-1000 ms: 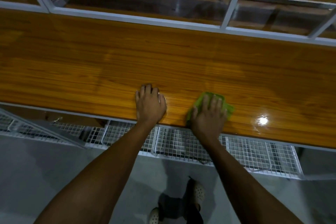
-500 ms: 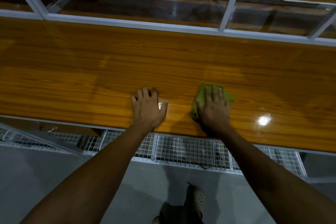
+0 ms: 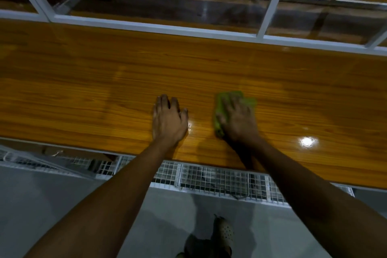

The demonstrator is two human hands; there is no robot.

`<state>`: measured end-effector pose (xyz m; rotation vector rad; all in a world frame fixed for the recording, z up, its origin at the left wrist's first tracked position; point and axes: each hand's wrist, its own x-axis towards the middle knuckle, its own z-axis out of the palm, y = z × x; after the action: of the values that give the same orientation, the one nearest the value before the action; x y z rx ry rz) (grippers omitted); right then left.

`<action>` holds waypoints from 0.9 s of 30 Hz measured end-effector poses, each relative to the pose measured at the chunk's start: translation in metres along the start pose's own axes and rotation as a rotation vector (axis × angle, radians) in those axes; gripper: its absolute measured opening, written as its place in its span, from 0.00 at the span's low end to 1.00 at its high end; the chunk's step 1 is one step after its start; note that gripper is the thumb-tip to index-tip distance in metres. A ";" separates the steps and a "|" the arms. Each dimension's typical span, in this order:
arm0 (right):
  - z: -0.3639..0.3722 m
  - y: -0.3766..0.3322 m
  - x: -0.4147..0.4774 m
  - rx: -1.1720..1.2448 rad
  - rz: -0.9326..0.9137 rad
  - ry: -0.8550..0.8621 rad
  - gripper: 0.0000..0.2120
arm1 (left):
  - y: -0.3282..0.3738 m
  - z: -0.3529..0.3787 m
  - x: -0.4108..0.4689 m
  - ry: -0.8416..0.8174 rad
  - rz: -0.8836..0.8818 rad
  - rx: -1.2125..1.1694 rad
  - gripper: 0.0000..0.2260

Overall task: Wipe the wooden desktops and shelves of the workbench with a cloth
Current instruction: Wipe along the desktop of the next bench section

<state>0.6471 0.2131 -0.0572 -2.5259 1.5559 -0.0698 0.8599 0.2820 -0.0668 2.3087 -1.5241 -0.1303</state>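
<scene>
mostly hidden — cloth [image 3: 219, 109] under right hand [image 3: 238, 121] | left hand [image 3: 168, 120] flat

The right hand [image 3: 237, 121] presses flat on a green cloth [image 3: 250, 101] near the front edge of the wooden desktop [image 3: 83, 94]. The left hand [image 3: 168, 119] rests flat beside it, apart. A white frame [image 3: 146, 27] runs along the back edge and a wire mesh [image 3: 219, 180] sits below the front edge.

Your cloth [image 3: 249, 101] is bright green; your desktop [image 3: 83, 90] is orange-brown, streaked with darker wood grain and dotted with white glare. See the frame rails [image 3: 146, 27], white; the mesh [image 3: 219, 180], a white square grid; the floor [image 3: 31, 195], plain grey.
</scene>
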 end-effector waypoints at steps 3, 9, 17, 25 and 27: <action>-0.008 0.030 0.017 -0.016 0.273 -0.025 0.32 | 0.000 0.002 0.001 -0.019 -0.003 0.017 0.27; 0.006 -0.038 0.050 -0.054 0.138 -0.009 0.31 | 0.002 -0.004 0.001 0.023 -0.038 -0.077 0.27; 0.010 -0.045 0.057 -0.059 -0.230 -0.075 0.32 | -0.001 -0.006 -0.001 0.101 -0.129 -0.090 0.24; -0.015 0.050 0.082 0.041 0.278 0.026 0.31 | 0.002 -0.004 -0.001 0.000 -0.067 0.102 0.28; -0.017 0.018 0.084 0.097 0.299 -0.008 0.28 | 0.003 -0.004 0.000 -0.005 -0.075 0.108 0.28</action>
<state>0.6671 0.1280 -0.0475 -2.1929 1.8589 -0.0922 0.8587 0.2819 -0.0617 2.4521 -1.4817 -0.0746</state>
